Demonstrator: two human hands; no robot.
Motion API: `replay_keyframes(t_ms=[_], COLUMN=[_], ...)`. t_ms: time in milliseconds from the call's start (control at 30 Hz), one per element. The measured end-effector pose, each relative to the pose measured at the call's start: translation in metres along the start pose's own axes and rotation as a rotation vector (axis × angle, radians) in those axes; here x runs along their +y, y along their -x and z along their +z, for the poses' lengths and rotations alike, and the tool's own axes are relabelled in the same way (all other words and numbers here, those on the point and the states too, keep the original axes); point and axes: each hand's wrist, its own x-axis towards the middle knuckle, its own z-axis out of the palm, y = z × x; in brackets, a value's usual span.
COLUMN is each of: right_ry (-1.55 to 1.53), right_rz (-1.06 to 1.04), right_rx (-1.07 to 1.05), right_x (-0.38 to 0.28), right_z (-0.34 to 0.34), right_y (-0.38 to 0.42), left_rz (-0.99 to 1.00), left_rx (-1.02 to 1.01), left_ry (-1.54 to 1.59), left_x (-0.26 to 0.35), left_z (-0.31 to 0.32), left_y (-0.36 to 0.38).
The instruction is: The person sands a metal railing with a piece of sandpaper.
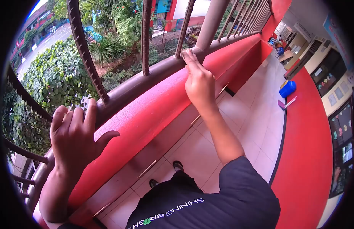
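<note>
A thick brown metal rail point(154, 72) with twisted upright bars point(145, 38) runs along the top of a red low wall point(146, 105). My left hand point(76, 131) is at the rail on the left, its thumb stuck out and its fingers apart; the fingertips are partly hidden behind the rail's line. Farther along, my right hand point(199, 82) reaches to the rail beside a thicker slanted post point(211, 24). Its fingers are stretched out together, with the tips at the rail by the foot of a bar. Nothing shows in either hand.
Below me is a pale tiled floor point(238, 133) with my two shoes on it. Along the right wall stand a blue bin point(287, 89) and a pink dustpan point(286, 103). Leafy bushes point(51, 76) grow beyond the bars. A table point(286, 55) stands down the corridor.
</note>
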Motion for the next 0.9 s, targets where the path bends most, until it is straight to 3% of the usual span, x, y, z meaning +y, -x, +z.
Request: replay_keyframes(t_ms=[33, 100, 133, 233, 300, 367, 433, 467, 500, 567, 600, 700, 733, 767, 833, 867, 900], right_ry=[-0.041, 0.019, 0.123, 0.092, 0.211, 0.535, 0.768, 0.915, 1.028, 0.798, 0.752, 1.094, 1.244, 1.168, 1.054, 1.056, 1.156], right_rz=[-0.094, 0.060, -0.077, -0.181, -0.435, -0.686, -0.782, -0.853, -0.834, -1.038, -1.021, -0.928, -0.945, -1.066, -1.051, -1.056, -1.032], right_rx=[-0.025, -0.065, 0.013, -0.224, -0.123, 0.147, 0.122, -0.024, -0.357, -0.538, -0.618, -0.146, -0.288, -0.537, -0.629, -0.637, -0.399], right_x=[0.010, 0.019, 0.011, -0.003, 0.008, -0.002, 0.008, 0.023, 0.034, 0.064, 0.062, 0.024, 0.023, 0.038, 0.040, 0.041, 0.036], right_z=[-0.006, -0.015, -0.011, -0.029, -0.048, -0.084, -0.102, -0.098, -0.089, -0.071, -0.086, -0.103, -0.090, -0.079, -0.080, -0.079, -0.079], right_y=[-0.006, -0.025, -0.019, -0.017, -0.069, -0.139, -0.184, -0.186, -0.167, -0.103, -0.120, -0.162, -0.142, -0.118, -0.127, -0.136, -0.150], left_rz=[-0.006, -0.022, -0.014, -0.045, -0.032, -0.030, -0.038, -0.036, -0.033, -0.031, -0.020, -0.059, -0.059, -0.063, -0.041, -0.044, -0.047], left_rx=[0.000, -0.006, -0.003, -0.015, -0.022, 0.004, 0.026, 0.020, 0.013, 0.003, -0.003, -0.109, -0.097, -0.091, -0.054, -0.061, -0.061], left_ry=[-0.010, 0.010, 0.027, 0.064, 0.045, 0.048, 0.056, 0.057, 0.056, 0.053, 0.039, 0.082, 0.097, 0.099, 0.066, 0.062, 0.078], left_x=[0.001, 0.002, 0.002, 0.001, 0.001, 0.000, 0.001, 0.001, 0.001, 0.000, -0.001, 0.002, 0.001, 0.002, 0.000, 0.001, 0.002], left_z=[0.001, 0.002, 0.003, 0.003, 0.004, 0.006, 0.008, 0.007, 0.007, 0.007, 0.007, 0.002, 0.003, 0.003, 0.004, 0.004, 0.005], left_y=[0.002, 0.004, 0.005, 0.005, 0.005, 0.006, 0.008, 0.008, 0.009, 0.010, 0.011, 0.011, 0.012, 0.012, 0.013, 0.014, 0.015])
